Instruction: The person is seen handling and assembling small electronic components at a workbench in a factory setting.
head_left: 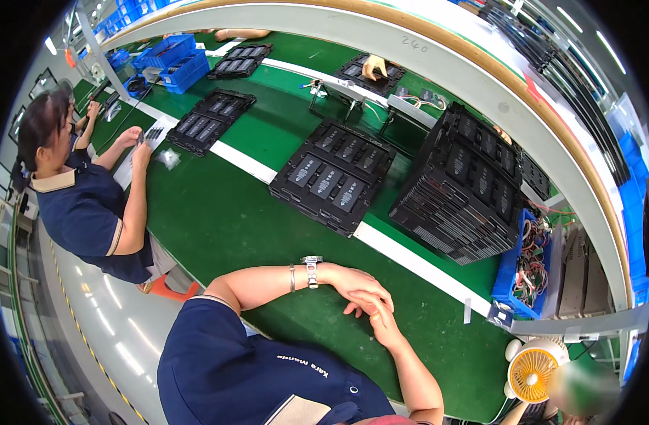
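Observation:
My left hand [347, 280] and my right hand [383, 327] rest one across the other above the green bench top. The fingers overlap loosely, and no object shows in either hand. Parts of the fingers are hidden where they cross. A metal watch and a thin bracelet circle my left wrist. Beyond my hands, a flat stack of black trays [333, 176] with grey patterned inserts sits across the bench's white stripe. To the right stands a taller stack of similar black trays [455, 188]. Neither stack is touched by my hands.
At right are a blue bin [510, 273] of cables and a yellow-white fan [534, 377]. A curved shelf beam [409, 44] spans overhead. A co-worker [83, 184] at left handles something small near another black tray [212, 120]. Another person's hand [373, 66] reaches over a far tray.

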### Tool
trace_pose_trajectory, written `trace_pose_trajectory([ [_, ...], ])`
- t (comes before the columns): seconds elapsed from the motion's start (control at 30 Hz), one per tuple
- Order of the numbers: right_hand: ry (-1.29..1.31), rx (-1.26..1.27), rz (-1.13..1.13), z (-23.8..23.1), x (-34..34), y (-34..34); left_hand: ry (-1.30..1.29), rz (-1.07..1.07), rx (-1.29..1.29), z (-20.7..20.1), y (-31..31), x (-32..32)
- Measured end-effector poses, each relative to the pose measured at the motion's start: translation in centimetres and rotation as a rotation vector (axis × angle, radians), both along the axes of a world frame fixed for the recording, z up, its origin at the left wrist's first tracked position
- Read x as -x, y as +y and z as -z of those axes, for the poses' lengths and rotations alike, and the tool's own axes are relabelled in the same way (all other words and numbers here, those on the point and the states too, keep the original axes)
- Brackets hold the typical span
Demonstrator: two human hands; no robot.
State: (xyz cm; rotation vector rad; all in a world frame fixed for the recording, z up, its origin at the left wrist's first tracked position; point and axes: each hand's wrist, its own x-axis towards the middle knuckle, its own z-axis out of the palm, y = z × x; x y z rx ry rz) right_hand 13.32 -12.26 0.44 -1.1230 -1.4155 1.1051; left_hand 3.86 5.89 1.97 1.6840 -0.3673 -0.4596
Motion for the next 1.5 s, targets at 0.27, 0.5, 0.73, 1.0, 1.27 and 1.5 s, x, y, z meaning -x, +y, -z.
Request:
trace_pose_trajectory([
  [0.27,0.036,-0.009,0.001,-0.1,0.2,0.0,0.010,-0.019,0.006,-0.6,-0.1,0.2],
  [0.5,0.040,-0.022,0.022,0.6,0.4,-0.2,0.056,-0.008,0.037,0.2,-0.3,0.1],
  [0.73,0.055,-0.008,0.017,0.8,0.1,0.1,0.026,-0.016,0.044,0.2,0.0,-0.1],
  [1.0,0.102,-0.023,0.024,0.1,0.3,0.4,-0.029,-0.061,0.081,1.6,0.0,0.0],
  [1.27,0.068,-0.026,0.033,-0.3,0.2,0.3,-0.029,-0.077,0.068,0.2,-0.3,0.2],
  [1.5,0.060,0.026,0.010,-0.2,0.0,0.3,0.013,-0.043,0.121,0.5,-0.1,0.1],
])
